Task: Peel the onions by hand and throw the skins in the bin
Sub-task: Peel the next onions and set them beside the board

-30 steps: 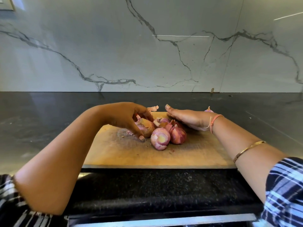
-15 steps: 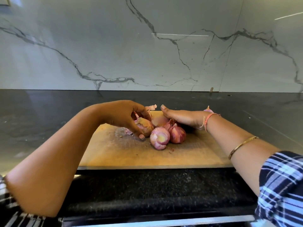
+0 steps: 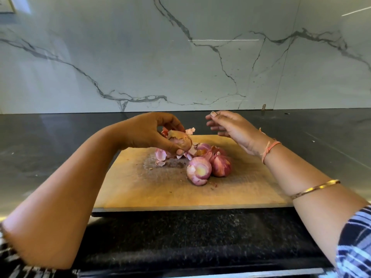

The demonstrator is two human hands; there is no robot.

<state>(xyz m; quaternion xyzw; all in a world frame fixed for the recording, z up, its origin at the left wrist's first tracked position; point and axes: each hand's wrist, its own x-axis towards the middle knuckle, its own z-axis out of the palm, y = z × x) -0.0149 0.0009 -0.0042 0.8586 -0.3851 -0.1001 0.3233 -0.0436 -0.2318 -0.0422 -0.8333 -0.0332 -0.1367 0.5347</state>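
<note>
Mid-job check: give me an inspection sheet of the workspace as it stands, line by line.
Surface: wooden cutting board on a dark stone counter; the board's middle is stained.
Job's things: held onion, brown skin still on. Front onion lies on the board with its cut end toward the camera, touching a second onion. There may be more behind them. No bin seen.
Clutter: loose skins on the board below the held onion.
Grips: left hand holds the onion above the board. Right hand hovers open and holds nothing.
Cables: nothing seen.
Surroundings: marble-look wall behind the counter.
</note>
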